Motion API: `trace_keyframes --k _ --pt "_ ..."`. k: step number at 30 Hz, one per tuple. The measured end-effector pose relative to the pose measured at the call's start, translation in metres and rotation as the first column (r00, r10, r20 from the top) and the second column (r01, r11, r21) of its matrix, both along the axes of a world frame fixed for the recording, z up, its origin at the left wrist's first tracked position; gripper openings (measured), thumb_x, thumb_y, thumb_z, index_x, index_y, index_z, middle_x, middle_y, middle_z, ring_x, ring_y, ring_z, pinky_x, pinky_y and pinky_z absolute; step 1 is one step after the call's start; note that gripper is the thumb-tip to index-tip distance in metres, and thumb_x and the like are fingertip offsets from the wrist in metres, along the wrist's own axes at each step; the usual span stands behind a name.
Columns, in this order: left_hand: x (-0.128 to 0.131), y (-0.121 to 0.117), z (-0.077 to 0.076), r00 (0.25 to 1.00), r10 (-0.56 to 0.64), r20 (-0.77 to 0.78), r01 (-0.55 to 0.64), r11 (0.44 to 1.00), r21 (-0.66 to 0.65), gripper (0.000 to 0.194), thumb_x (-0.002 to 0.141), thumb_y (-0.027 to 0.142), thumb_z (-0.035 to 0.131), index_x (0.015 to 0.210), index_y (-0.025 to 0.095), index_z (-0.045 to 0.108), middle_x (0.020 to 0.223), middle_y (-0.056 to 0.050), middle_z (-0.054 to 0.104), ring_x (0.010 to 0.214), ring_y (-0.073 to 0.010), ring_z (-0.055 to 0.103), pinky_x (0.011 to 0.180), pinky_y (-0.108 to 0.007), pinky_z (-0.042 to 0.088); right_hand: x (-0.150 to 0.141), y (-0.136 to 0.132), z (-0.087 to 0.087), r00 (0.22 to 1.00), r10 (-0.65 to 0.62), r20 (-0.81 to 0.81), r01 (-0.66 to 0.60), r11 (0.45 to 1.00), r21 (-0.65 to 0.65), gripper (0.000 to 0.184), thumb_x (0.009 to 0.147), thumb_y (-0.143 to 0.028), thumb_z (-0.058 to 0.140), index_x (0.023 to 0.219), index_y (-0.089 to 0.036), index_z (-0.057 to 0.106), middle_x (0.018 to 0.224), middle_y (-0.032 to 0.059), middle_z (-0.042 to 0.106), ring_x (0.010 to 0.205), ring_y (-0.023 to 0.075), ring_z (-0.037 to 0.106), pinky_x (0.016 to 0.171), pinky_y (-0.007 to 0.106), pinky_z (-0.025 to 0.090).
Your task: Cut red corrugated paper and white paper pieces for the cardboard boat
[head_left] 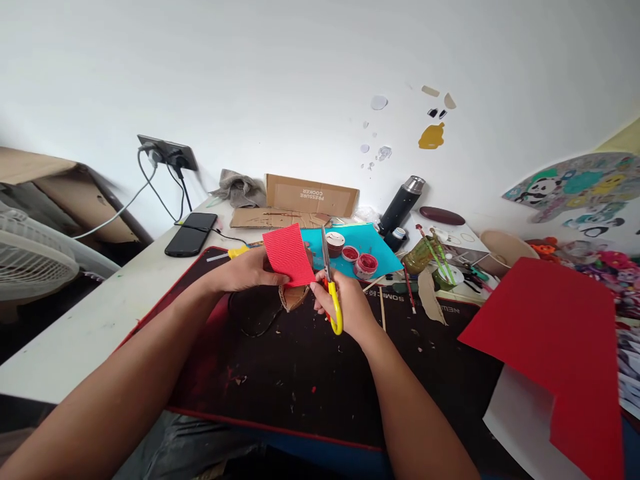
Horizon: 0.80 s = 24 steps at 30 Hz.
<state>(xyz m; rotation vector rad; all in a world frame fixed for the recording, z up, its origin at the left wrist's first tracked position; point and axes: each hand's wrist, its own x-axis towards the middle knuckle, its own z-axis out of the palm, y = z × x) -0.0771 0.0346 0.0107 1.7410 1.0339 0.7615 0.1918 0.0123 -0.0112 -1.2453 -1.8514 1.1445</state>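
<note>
My left hand (253, 270) pinches the left edge of a small piece of red corrugated card (287, 253), held up over the dark desk mat. In my right hand (347, 297) is a pair of scissors (334, 307) with yellow handles, its blades pointing up and away from me. The right thumb and a finger also touch the card's lower right corner. Behind and below the card, a cut piece of brown cardboard (294, 300) shows in part; the rest of it is hidden.
Open paint pots (366, 265) stand on a blue sheet (385, 247) behind my hands. A black flask (403, 203) and a jar with brushes (423, 252) are at the right. A phone (191, 235) lies at the left, large red card (555, 327) at the right.
</note>
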Motion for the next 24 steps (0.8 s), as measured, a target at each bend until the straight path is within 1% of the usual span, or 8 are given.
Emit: trace_keyframes --k 3,7,10,13,15,20,22,24 --pt "-0.0002 0.001 -0.0002 1.0 -0.004 -0.01 0.004 1.0 0.001 0.056 0.083 0.052 0.092 0.128 0.021 0.077 0.132 -0.012 0.082 0.122 -0.0372 0.075 0.104 -0.051 0.06 -0.0004 -0.0005 0.0011 1.0 -0.011 0.018 0.011 1.0 0.007 0.03 0.098 -0.051 0.073 0.103 -0.023 0.063 0.063 -0.0009 0.072 0.056 0.0215 0.078 0.051 0.025 0.059" --pt "0.0001 0.0024 -0.0016 0.999 -0.031 0.026 0.031 0.999 -0.007 0.055 0.084 0.05 0.092 0.128 0.021 0.077 0.135 -0.012 0.081 0.123 -0.0373 0.075 0.104 -0.049 0.06 -0.0011 -0.0016 0.0034 0.998 0.002 0.058 -0.003 1.0 0.017 0.026 0.099 -0.047 0.072 0.106 -0.023 0.064 0.063 -0.0015 0.072 0.056 0.0214 0.078 0.051 0.025 0.058" --pt "-0.0007 0.0039 -0.0047 0.999 -0.027 0.038 0.027 0.999 -0.022 0.052 0.082 0.048 0.094 0.125 0.021 0.078 0.132 -0.011 0.082 0.121 -0.037 0.076 0.103 -0.049 0.06 -0.0019 -0.0021 0.0051 0.991 0.002 0.132 -0.012 0.997 0.073 0.02 0.1 -0.041 0.072 0.105 -0.024 0.065 0.062 -0.0028 0.07 0.055 0.0211 0.077 0.052 0.026 0.057" --pt "-0.0022 0.006 -0.0081 0.999 -0.007 0.034 0.008 0.999 -0.039 0.055 0.082 0.045 0.094 0.128 0.021 0.076 0.132 -0.012 0.082 0.121 -0.0367 0.076 0.101 -0.049 0.061 -0.0023 -0.0019 0.0049 0.979 -0.006 0.206 -0.022 0.991 0.133 0.014 0.099 -0.036 0.072 0.104 -0.024 0.065 0.061 -0.0029 0.069 0.054 0.0212 0.075 0.055 0.028 0.056" --pt "-0.0024 0.0071 -0.0091 1.0 0.002 0.026 -0.001 0.999 -0.049 0.059 0.081 0.044 0.094 0.131 0.02 0.074 0.134 -0.013 0.081 0.122 -0.0373 0.075 0.102 -0.05 0.061 -0.0021 -0.0013 0.003 0.976 -0.01 0.215 -0.021 0.989 0.144 0.014 0.097 -0.034 0.073 0.103 -0.024 0.065 0.062 -0.0027 0.068 0.054 0.0218 0.075 0.054 0.028 0.055" --pt "0.0023 0.006 -0.0077 1.0 0.003 0.03 -0.003 1.0 -0.028 0.064 0.081 0.047 0.095 0.134 0.02 0.073 0.135 -0.013 0.08 0.128 -0.038 0.073 0.11 -0.052 0.057 -0.0017 -0.0004 -0.0012 0.993 0.005 0.115 -0.014 0.997 0.075 0.018 0.097 -0.036 0.074 0.103 -0.025 0.061 0.06 -0.0046 0.067 0.05 0.0204 0.073 0.05 0.026 0.053" --pt "0.0041 0.0052 -0.0072 0.998 -0.012 0.062 0.014 0.999 -0.034 0.065 0.082 0.047 0.095 0.136 0.021 0.071 0.135 -0.013 0.08 0.129 -0.0376 0.072 0.109 -0.051 0.057 -0.002 -0.0013 0.0007 0.998 0.015 0.067 -0.016 1.0 0.02 0.02 0.096 -0.039 0.073 0.102 -0.024 0.061 0.059 -0.0051 0.066 0.048 0.0195 0.072 0.049 0.025 0.053" --pt "0.0036 0.0052 -0.007 0.994 -0.033 0.105 0.039 0.997 -0.06 0.069 0.083 0.046 0.095 0.142 0.022 0.068 0.14 -0.014 0.078 0.13 -0.037 0.071 0.109 -0.05 0.057 -0.0022 -0.0025 0.0038 0.999 0.004 0.033 -0.003 1.0 -0.03 0.023 0.094 -0.041 0.076 0.102 -0.024 0.061 0.057 -0.0052 0.066 0.047 0.0191 0.071 0.047 0.024 0.052"
